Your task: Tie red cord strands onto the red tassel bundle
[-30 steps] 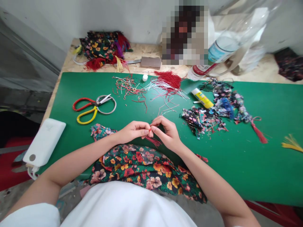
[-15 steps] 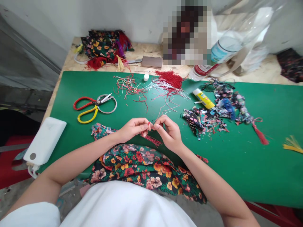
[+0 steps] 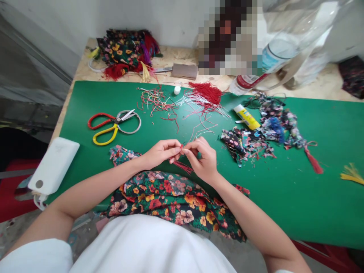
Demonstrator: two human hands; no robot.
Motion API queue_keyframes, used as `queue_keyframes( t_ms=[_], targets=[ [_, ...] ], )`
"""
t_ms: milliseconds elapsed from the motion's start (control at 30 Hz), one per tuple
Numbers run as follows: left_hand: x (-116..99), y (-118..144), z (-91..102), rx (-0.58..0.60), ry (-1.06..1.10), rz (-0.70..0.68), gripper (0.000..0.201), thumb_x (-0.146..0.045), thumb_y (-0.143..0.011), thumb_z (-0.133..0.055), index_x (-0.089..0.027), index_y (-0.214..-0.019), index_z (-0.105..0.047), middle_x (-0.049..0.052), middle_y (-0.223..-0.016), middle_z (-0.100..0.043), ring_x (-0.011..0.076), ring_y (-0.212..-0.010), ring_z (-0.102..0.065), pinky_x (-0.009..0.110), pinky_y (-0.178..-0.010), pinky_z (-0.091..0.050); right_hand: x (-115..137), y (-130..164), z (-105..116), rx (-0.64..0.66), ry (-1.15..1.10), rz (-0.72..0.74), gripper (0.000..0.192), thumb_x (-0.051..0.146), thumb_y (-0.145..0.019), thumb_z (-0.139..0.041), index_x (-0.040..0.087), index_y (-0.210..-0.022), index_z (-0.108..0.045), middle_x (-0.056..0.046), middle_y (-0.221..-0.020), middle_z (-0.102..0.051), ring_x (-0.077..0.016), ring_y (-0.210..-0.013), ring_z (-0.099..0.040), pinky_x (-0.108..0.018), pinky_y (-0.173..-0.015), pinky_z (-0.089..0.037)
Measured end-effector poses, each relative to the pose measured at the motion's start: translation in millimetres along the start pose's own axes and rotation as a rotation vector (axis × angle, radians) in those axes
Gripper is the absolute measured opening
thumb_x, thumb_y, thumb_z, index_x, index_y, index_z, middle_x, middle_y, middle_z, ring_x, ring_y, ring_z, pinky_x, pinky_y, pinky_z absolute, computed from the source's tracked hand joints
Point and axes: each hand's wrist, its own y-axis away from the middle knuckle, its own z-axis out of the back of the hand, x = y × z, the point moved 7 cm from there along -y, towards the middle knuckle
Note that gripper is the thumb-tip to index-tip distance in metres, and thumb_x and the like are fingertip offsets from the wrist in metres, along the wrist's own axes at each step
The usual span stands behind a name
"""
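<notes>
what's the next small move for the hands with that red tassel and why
Probably pull the pinch snug: both hands, left hand and right hand, meet fingertip to fingertip on the red tassel, whose strands hang loose below over the floral cloth.

No lettering can be read: the printing on the yellow glue tube and the bottle label, both beyond the right hand, is too blurred.
</notes>
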Motion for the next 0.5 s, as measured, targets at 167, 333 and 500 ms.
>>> queue_keyframes(
  t_ms=[167,333,500],
  targets=[
    [-1.6,-0.3,1.1,-0.013,-0.012,-0.002,0.03,-0.042,-0.079,-0.063,-0.012,-0.077,-0.057,-0.005,-0.057,-0.05,0.0028,-0.049,-0.041,0.017,-0.048,-0.031,-1.8,1.2,-1.5,-0.01,-0.014,-0.006,0.011,0.02,-0.088,-0.056,0.02,-0.077,-0.055,0.004,-0.058,-0.043,-0.0116,-0.059,-0.039,-0.028,-0.06,-0.035],
    [-1.8,-0.4,0.0,0.002,-0.026,0.005,0.03,-0.042,-0.079,-0.063,-0.012,-0.077,-0.058,-0.005,-0.057,-0.049,0.0031,-0.049,-0.04,0.018,-0.048,-0.03,-1.6,1.4,-2.5,-0.006,-0.021,-0.018,0.013,0.02,-0.088,-0.055,0.02,-0.075,-0.054,0.003,-0.059,-0.045,-0.0116,-0.059,-0.039,-0.028,-0.061,-0.036],
    [-3.9,-0.5,-0.8,0.006,-0.036,-0.006,0.029,-0.041,-0.079,-0.063,-0.012,-0.076,-0.059,-0.004,-0.056,-0.049,0.0032,-0.049,-0.04,0.018,-0.048,-0.03,-1.9,1.2,-3.0,-0.007,-0.022,-0.035,0.015,0.021,-0.089,-0.053,0.02,-0.074,-0.053,0.003,-0.06,-0.048,-0.0113,-0.058,-0.039,-0.028,-0.061,-0.035]
  ],
)
